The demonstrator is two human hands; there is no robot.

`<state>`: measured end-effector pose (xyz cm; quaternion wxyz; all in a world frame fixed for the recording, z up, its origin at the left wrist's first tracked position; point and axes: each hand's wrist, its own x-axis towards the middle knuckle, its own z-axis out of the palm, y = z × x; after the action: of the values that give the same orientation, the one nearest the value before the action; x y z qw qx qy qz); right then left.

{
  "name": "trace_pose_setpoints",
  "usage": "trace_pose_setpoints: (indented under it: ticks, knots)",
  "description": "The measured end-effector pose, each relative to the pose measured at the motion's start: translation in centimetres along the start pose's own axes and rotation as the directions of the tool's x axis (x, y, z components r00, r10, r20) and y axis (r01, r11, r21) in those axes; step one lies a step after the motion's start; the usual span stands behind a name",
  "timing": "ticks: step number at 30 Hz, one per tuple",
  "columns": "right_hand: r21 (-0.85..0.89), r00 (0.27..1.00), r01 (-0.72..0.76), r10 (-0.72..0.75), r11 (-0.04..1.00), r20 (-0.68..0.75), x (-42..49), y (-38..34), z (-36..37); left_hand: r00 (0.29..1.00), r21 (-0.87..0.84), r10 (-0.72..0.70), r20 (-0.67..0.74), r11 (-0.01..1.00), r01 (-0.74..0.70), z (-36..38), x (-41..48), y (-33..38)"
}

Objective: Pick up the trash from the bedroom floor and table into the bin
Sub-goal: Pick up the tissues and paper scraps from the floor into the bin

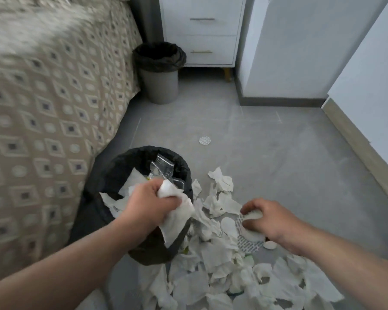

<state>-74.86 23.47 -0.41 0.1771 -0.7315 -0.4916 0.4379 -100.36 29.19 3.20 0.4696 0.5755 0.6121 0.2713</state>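
Observation:
A bin lined with a black bag (112, 173) stands beside the bed and holds white tissue and a clear plastic wrapper (164, 167). My left hand (149, 203) grips a bunch of white tissue (177, 217) right over the bin's near rim. Low over the floor to the right, my right hand (269, 219) pinches a small crumpled tissue (253, 214). A heap of torn white tissue pieces (224, 267) covers the floor to the right of the bin and towards me. A small round printed seal (204, 140) lies alone farther out on the grey floor.
The bed with a patterned cover (47, 113) fills the left side. A second grey bin with a black liner (159, 72) stands at the back by a white drawer unit (202, 30). White walls with skirting run along the right.

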Motion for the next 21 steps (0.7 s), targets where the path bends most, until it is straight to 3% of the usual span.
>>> trace_pose_setpoints:
  ticks: [3,6,9,11,15,19,21]
  knots:
    - [0.229,0.999,-0.034,0.031,0.973,0.015,1.4,-1.9,1.8,0.98,-0.163,-0.076,-0.185,0.986,0.045,-3.4,2.7,-1.7]
    - [0.392,0.997,-0.072,0.059,0.917,0.047,2.5,-3.8,3.5,0.921,-0.214,-0.146,-0.361,0.974,0.071,-5.9,5.6,-3.7]
    - [0.483,0.993,-0.108,0.072,0.869,0.092,3.3,-5.1,4.6,0.904,-0.194,-0.153,-0.4,0.978,0.08,-5.9,7.5,-4.9]
    - [0.496,0.992,-0.116,0.071,0.861,0.109,3.5,-5.1,4.9,0.93,-0.085,-0.106,-0.353,0.993,0.08,-4.8,8.1,-5.1]
    - [0.473,0.987,-0.136,0.076,0.87,0.143,3.4,-4.6,5.0,0.988,0.198,-0.095,-0.12,0.973,0.118,-2.8,8.0,-6.0]
    - [0.456,0.988,-0.141,0.097,0.879,0.118,2.9,-4.4,4.6,0.991,0.322,0.094,-0.091,0.945,-0.06,-4.8,6.9,-7.3]
    - [0.44,0.99,-0.133,0.098,0.888,0.103,2.3,-4.6,4.6,0.974,0.489,0.219,-0.066,0.857,-0.16,-6.2,5.9,-8.5]
